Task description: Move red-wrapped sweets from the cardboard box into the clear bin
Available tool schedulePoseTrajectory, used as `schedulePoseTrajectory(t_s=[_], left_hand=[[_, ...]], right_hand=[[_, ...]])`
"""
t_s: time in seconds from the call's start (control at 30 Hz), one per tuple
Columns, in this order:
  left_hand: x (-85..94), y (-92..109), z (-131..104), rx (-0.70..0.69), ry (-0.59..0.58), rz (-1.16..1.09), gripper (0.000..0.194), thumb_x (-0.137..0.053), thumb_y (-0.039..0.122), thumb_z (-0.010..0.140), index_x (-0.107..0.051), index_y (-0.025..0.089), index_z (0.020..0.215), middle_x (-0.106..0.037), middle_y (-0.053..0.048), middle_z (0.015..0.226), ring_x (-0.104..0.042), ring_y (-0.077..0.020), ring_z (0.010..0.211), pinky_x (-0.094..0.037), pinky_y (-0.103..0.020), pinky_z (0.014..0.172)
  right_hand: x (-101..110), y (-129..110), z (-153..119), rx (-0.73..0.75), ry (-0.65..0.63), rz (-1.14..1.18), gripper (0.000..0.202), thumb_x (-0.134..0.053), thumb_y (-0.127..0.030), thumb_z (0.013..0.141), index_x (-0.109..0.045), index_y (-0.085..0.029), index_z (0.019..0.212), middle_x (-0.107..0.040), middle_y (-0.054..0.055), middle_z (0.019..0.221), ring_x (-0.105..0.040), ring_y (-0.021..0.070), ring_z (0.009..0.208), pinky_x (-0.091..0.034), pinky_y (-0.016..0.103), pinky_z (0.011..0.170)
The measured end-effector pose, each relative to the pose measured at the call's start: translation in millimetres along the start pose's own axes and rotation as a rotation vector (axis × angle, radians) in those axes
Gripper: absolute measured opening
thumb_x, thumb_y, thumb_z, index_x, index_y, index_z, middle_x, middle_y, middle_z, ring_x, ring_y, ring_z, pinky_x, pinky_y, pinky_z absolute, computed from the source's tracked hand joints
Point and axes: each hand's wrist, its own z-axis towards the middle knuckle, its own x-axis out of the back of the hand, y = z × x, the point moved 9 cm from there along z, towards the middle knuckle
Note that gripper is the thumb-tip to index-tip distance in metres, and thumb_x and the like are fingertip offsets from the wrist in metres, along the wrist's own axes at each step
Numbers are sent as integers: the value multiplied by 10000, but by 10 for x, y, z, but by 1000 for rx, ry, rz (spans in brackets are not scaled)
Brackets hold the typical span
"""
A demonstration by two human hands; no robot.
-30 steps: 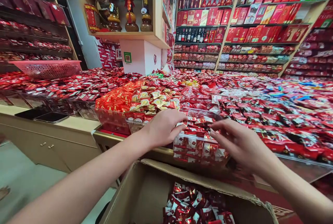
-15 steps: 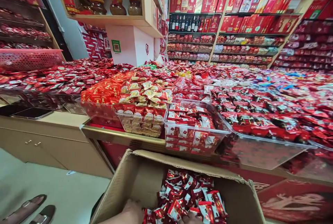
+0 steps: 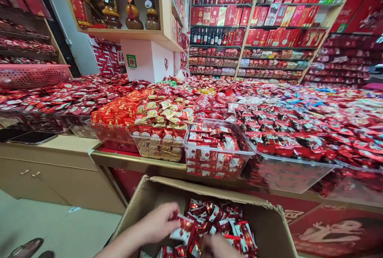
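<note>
Your left hand (image 3: 158,223) is down inside the box (image 3: 269,226), fingers closed around a few red-and-white candies (image 3: 184,226) that stick out past your fingertips toward the right. The rest of the candies (image 3: 221,216) lie loose in a heap just to the right of that hand and slightly farther from you, pointing every way with no common long axis. Your right hand (image 3: 220,246) sits at the near edge of the heap, low in the view and blurred; it touches the wrappers, but you cannot tell whether its fingers are apart or closed on anything. Both hands are in the heap, the left at its left edge and the right at its near middle.

Beyond the far wall of the box, directly ahead and higher, the clear bin (image 3: 220,150) on the surface (image 3: 131,161) holds the same candies, part full. It lies forward of both hands, a little nearer your right hand's line than your left.
</note>
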Motion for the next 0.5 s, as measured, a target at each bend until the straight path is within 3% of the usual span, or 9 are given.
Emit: schedulePoseTrajectory(t_s=[0.13, 0.23, 0.33, 0.5], left_hand=[[118, 378, -8, -45, 34, -296, 233, -441, 318, 755, -501, 152, 907, -503, 43, 588, -439, -94, 506, -328, -189, 459], [130, 608, -28, -75, 61, -459, 264, -467, 334, 763, -483, 154, 955, -508, 47, 574, -432, -86, 495, -329, -190, 473], [116, 743, -57, -96, 95, -740, 317, -530, 345, 739, -468, 157, 987, -545, 40, 561, -471, -93, 491, -357, -202, 493], [6, 790, -97, -16, 129, -1113, 331, -514, 378, 757, -453, 164, 1001, -636, -25, 732, -550, -118, 609, -422, -214, 519]], right_hand=[[187, -339, -74, 42, -26, 420, 271, -554, -285, 715, -537, -188, 968, -607, 19, 828, -544, 116, 673, -433, 232, 598], [394, -496, -160, 29, 124, 723, 256, -587, -378, 706, -543, -169, 847, -570, -5, 718, -486, 74, 554, -399, 204, 536], [525, -489, -243, 24, 289, 794, 271, -589, -408, 703, -491, -161, 654, -514, -38, 570, -425, 62, 473, -355, 194, 484], [621, -374, -307, 79, 431, 813, 248, -598, -369, 710, -491, -157, 638, -496, -42, 574, -407, 63, 504, -343, 190, 497]])
